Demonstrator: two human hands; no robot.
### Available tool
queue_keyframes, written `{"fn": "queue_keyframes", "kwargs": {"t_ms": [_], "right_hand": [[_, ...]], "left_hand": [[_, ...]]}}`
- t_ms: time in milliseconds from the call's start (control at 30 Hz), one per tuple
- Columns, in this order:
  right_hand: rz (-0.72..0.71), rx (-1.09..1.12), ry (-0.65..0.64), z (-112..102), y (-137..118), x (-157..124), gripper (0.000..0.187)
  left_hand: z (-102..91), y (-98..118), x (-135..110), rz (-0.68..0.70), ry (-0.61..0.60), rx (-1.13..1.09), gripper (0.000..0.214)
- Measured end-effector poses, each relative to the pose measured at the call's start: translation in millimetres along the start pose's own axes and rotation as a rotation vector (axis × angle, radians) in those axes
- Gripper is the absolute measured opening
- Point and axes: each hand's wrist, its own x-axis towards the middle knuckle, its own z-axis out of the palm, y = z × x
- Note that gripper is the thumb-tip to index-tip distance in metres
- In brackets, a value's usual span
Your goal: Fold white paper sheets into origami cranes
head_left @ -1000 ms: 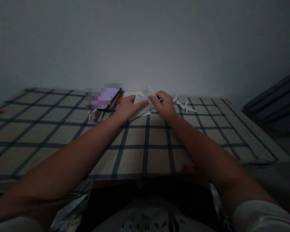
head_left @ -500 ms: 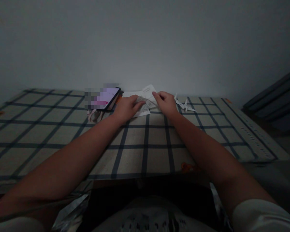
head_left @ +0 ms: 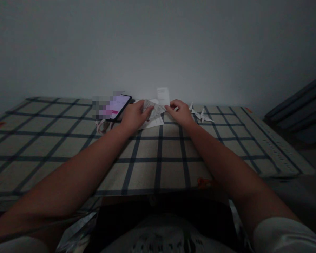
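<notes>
Currently, right hand: fingers pinching the right edge of one printed paper over the bench. Left hand: thumb and fingers gripping the paper's left side. Changed since half a second ago: one white strip behind, slanted then, now stands upright; we judge the folds are being opened or rearranged. Beneath: one white sheet. Rightward: white folded-paper figures. Leftward: one phone. Containers: we make out none.
</notes>
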Motion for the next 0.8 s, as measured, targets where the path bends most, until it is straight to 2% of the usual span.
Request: {"fn": "queue_keyframes", "kwargs": {"t_ms": [167, 300, 467, 667, 800], "right_hand": [[0.03, 0.021, 0.023, -0.8, 5.5, 0.0, 0.034], [0.116, 0.061, 0.004, -2.2, 7.2, 1.2, 0.038], [0.256, 0.147, 0.017, -2.7, 3.5, 3.3, 0.038], [0.328, 0.204, 0.068, -1.0, 6.6, 3.6, 0.043], [0.325, 0.195, -0.009, -2.4, 5.9, 1.7, 0.049]], "left_hand": [[-1.3, 0.9, -0.5, 0.005, -0.056, -0.012, 0.04], [-1.7, -2.8, 1.1, 0.051, -0.092, -0.052, 0.038], [-3.0, -5.7, 2.7, 0.111, -0.07, -0.045, 0.035], [-6.9, -1.6, 2.2, 0.114, -0.065, -0.092, 0.033], [-6.6, -3.8, 3.2, 0.092, -0.065, -0.084, 0.033]]}}
